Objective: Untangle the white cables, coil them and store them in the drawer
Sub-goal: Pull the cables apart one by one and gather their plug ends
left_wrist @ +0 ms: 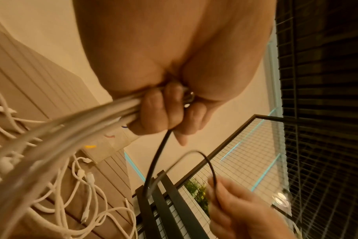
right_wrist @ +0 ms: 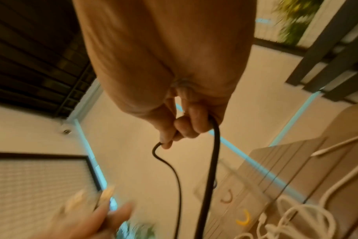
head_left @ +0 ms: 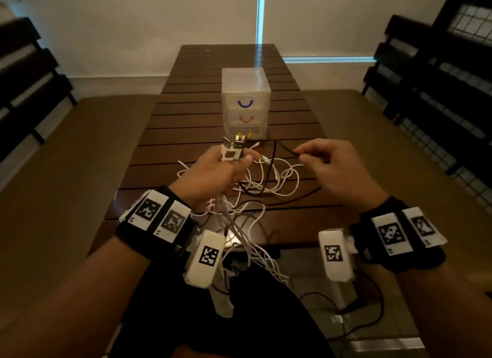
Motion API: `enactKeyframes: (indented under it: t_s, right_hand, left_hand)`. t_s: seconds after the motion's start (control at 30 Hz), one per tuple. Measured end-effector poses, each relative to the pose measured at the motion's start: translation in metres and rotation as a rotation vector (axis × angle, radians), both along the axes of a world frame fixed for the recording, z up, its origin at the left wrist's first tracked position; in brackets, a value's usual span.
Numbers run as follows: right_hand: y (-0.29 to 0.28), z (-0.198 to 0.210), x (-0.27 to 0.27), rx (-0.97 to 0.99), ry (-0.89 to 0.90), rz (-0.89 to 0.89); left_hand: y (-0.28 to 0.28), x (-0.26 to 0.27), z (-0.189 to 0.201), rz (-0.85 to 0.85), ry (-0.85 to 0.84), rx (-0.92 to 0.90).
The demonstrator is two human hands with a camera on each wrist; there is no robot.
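Note:
My left hand [head_left: 223, 168] is raised above the table and grips a bunch of white cables [head_left: 269, 176] just below their USB plugs [head_left: 234, 147], which stick up out of the fist. The cables hang down in a tangle onto the table and over its near edge. In the left wrist view the fingers [left_wrist: 153, 110] curl round the white bundle [left_wrist: 71, 129]. My right hand [head_left: 319, 163] pinches a black cable [head_left: 282, 148] between thumb and fingertips; the right wrist view shows that black cable [right_wrist: 213, 153] looping down from the fingers [right_wrist: 186, 126]. The clear three-drawer unit [head_left: 246, 102] stands behind, drawers closed.
The slatted dark wooden table [head_left: 186, 112] runs away from me between two padded benches [head_left: 66, 158]. Dark slatted chairs [head_left: 439, 78] stand at both sides. More black cable [head_left: 359, 301] and white devices lie on the floor below the near table edge.

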State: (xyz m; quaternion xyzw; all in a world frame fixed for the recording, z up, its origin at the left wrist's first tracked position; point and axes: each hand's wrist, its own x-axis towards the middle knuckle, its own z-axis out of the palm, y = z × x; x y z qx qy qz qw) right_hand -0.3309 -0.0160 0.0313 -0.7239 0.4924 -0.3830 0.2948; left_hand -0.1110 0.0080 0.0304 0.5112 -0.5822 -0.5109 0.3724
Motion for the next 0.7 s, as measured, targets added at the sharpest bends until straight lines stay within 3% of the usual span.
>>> enactKeyframes:
  t_s: [0.13,0.23,0.4,0.47,0.6,0.7]
  right_hand:
    - [-0.003,-0.007,-0.051,0.12,-0.182,-0.134]
    - [-0.002,-0.024,-0.069,0.27,-0.333,-0.18]
    - [0.003,-0.033,-0.05,0.284,-0.411,-0.06]
    - [0.004,-0.024,-0.032,0.273,-0.439,0.028]
    - [0.011,0.003,0.004,0.17,-0.402,0.265]
    - [0.014,0.01,0.023,0.076,-0.325,0.414]
  left_hand:
    - [0.0,0.014,-0.002,0.1,0.075,-0.018]
    - [-0.005,0.017,-0.009,0.129,0.273,0.032]
    - [-0.005,0.007,-0.024,0.169,0.533,0.161]
    - [-0.003,-0.001,-0.034,0.204,0.451,0.258]
    - [-0.008,-0.02,-0.062,0.099,0.135,0.479]
    - [-0.012,-0.033,-0.082,0.002,0.01,0.491]
